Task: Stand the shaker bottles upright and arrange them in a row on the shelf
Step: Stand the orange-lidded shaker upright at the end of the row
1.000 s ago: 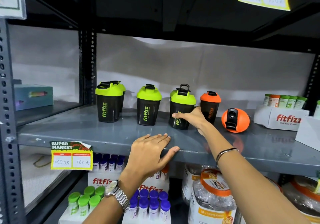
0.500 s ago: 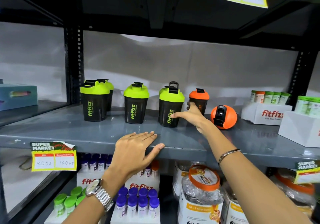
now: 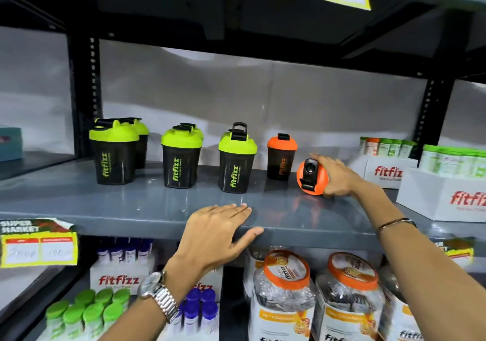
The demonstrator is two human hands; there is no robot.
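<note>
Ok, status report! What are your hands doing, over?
Left hand flat on grey metal shelf edge. Right hand closing round tipped orange-lidded shaker bottle. Nothing blocking.

The right hand (image 3: 335, 176) cups the toppled orange shaker bottle (image 3: 311, 177); the left hand (image 3: 218, 231) rests flat on the shelf (image 3: 131, 209).

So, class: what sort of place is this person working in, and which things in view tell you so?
Most likely a shop or supermarket aisle. A yellow price tag reading "Super Market" hangs on the metal shelf, which carries branded shaker bottles and boxed fitfizz tubes.
</note>
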